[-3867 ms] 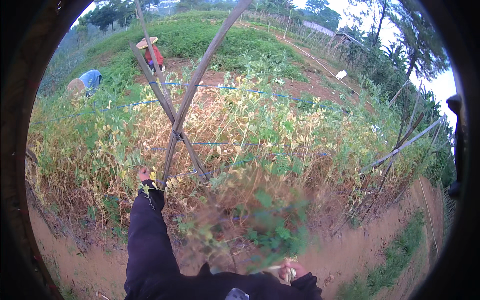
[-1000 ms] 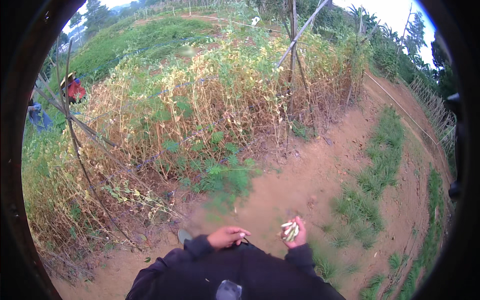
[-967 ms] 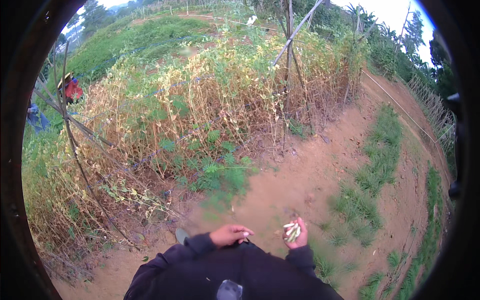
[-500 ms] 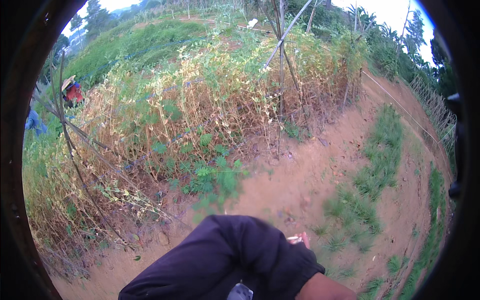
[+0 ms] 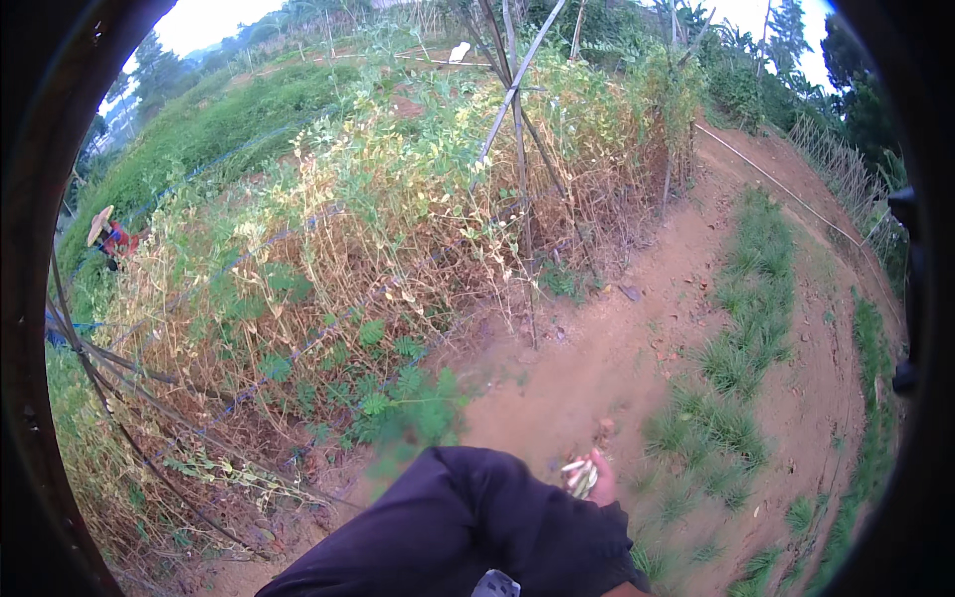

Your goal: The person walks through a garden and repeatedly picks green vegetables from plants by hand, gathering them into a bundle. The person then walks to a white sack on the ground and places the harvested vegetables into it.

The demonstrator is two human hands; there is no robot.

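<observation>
One handful of pale pods [image 5: 580,479] in my right hand [image 5: 599,484], over bare soil [image 5: 547,413].
My right fingers [image 5: 598,462] curl round several pods, too overlapped to count; one dark sleeve [image 5: 428,517] crosses my front, my left hand out of view, its grip untellable. One person [image 5: 121,239] in one straw hat [image 5: 100,225] is far left.

Outdoor daylight, soft and diffuse; we record sky [image 5: 224,22] burnt out to white, dark circular rim [image 5: 25,298] framing all, poles [image 5: 97,390] bowed toward the left edge, low green foliage [image 5: 413,423] blurred, far trees [image 5: 154,65] hazy
</observation>
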